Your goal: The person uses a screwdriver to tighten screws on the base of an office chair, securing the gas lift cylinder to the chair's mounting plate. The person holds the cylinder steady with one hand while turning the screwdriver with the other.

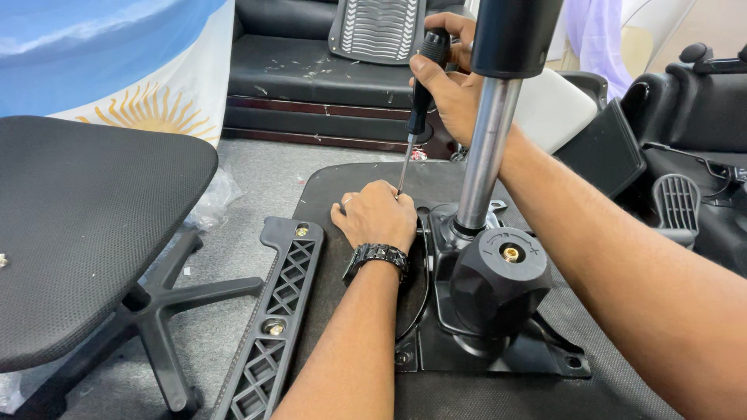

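Note:
My right hand grips the black handle of a screwdriver, held nearly upright with its tip down at the underside of an overturned chair seat. My left hand, with a black wristband, rests closed on the seat right at the screwdriver's tip. Just right of it stands the black metal seat mechanism with a round black knob and a chrome gas-lift column rising past my right forearm.
A black lattice armrest bracket lies left of the seat. An assembled black office chair with a star base stands at left. Black cushions, a ribbed back panel and other chair parts lie behind and right.

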